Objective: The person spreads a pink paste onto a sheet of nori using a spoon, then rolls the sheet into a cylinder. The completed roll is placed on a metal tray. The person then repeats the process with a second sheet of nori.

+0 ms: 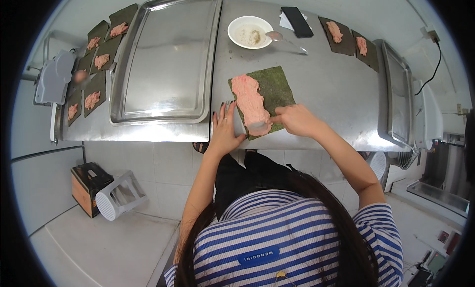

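While left grip (226,134) lies spread at edge of seaweed (275,87), right grip (299,120) pinches utensil (258,127) (open tabletop (341,99) rightward).

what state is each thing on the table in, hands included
Dark green sheet, flat, partly covered
Pink paste, spread over the sheet's left part
Left hand, fingers spread at the sheet's edge
Right hand, curled around a tool
White bowl, upright, contents cloudy
Spoon, lying by the bowl
Phone, screen dark
Two right-side sheets, each topped with a pink lump
Large tray, right way up
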The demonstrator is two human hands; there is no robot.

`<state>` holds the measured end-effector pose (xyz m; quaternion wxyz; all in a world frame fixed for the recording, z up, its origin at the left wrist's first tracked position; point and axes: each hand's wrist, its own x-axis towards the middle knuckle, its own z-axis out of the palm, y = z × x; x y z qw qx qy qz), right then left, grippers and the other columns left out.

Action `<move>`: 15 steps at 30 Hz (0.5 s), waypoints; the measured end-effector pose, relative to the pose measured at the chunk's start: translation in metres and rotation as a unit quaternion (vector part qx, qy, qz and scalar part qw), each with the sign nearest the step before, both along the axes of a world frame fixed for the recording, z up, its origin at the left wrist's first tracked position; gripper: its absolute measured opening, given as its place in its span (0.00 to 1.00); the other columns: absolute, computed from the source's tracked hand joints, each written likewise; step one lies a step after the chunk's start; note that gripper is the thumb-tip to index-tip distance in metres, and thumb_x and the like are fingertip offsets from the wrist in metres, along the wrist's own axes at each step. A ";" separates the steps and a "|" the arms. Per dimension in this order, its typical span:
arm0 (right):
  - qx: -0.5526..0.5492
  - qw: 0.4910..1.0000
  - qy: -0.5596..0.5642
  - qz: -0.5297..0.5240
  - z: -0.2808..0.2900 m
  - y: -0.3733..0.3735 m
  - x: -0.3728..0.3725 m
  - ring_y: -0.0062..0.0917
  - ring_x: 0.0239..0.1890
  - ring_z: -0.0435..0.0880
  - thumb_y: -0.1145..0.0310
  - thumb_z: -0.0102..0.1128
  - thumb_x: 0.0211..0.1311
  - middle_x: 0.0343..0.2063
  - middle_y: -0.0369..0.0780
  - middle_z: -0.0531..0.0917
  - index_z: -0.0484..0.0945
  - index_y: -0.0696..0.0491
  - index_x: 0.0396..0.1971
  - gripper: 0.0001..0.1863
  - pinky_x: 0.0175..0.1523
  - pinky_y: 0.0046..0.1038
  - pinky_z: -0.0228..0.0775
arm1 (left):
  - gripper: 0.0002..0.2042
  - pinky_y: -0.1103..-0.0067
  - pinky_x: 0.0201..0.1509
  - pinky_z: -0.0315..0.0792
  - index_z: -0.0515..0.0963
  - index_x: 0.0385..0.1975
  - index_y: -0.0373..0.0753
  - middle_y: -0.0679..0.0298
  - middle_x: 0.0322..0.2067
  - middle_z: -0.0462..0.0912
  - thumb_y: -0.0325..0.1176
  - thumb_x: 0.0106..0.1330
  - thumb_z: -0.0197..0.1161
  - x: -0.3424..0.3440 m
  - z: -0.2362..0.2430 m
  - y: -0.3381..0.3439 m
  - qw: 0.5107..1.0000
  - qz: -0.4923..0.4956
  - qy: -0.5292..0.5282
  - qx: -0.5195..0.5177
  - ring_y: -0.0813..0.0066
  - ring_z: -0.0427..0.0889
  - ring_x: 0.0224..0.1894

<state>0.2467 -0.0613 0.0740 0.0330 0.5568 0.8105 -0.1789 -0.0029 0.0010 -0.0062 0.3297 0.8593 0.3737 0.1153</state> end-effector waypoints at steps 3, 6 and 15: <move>-0.039 0.999 0.021 -0.012 0.014 0.004 0.005 0.36 0.34 0.81 0.74 0.55 0.50 0.32 0.40 0.78 0.84 0.44 0.41 0.18 0.37 0.38 0.72 | 0.53 0.52 0.72 0.36 0.43 0.69 0.37 0.53 0.69 0.52 0.35 0.44 0.71 0.000 -0.002 0.000 1.000 -0.001 0.006 -0.010 0.51 0.42 0.73; 0.029 0.998 0.018 -0.050 0.014 0.025 0.001 0.35 0.35 0.81 0.73 0.55 0.51 0.33 0.39 0.78 0.84 0.45 0.41 0.17 0.38 0.36 0.72 | 0.54 0.52 0.72 0.36 0.41 0.69 0.36 0.51 0.69 0.52 0.35 0.44 0.72 0.000 0.001 0.000 1.000 0.004 0.006 -0.018 0.51 0.42 0.73; 0.225 0.972 -0.053 0.031 -0.019 0.059 -0.006 0.26 0.37 0.78 0.71 0.55 0.52 0.30 0.34 0.76 0.82 0.51 0.37 0.12 0.40 0.31 0.73 | 0.56 0.53 0.72 0.39 0.38 0.70 0.33 0.42 0.66 0.54 0.36 0.44 0.72 0.002 0.002 -0.001 1.000 0.013 -0.009 -0.007 0.50 0.45 0.72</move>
